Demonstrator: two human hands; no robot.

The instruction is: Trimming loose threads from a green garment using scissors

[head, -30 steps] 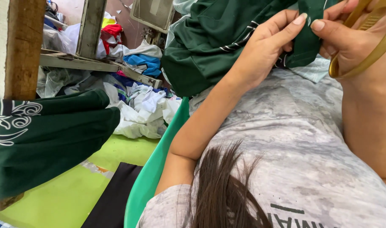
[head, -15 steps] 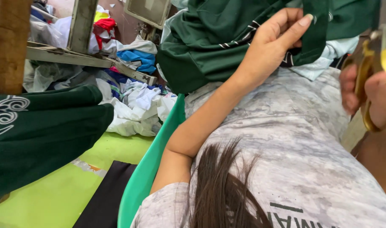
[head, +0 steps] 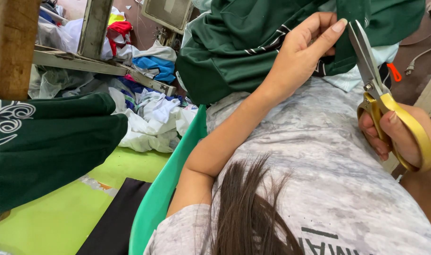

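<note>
The left arm was bent at the elbow, the bare forearm running up across the chest, and the left hand [head: 302,52] lay palm down with fingers curled and the forefinger stretched straight. The right hand [head: 397,137] was closed, fingers through yellow handles, the wrist near the frame's right edge.

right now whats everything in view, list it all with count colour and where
green garment: one, dark green with striped trim, top centre on the lap
scissors: one pair, steel blades, yellow handles, right, blades closed beside the garment
printed green cloth: one, dark green with white pattern, left
cloth pile: many pieces, white, blue, red, centre left on the floor
wooden frame: one, brown post with grey rails, top left
green chair edge: one, teal, centre
grey shirt: one, mottled grey, worn
left hand: one, gripping the garment
right hand: one, in the scissor handles
</note>
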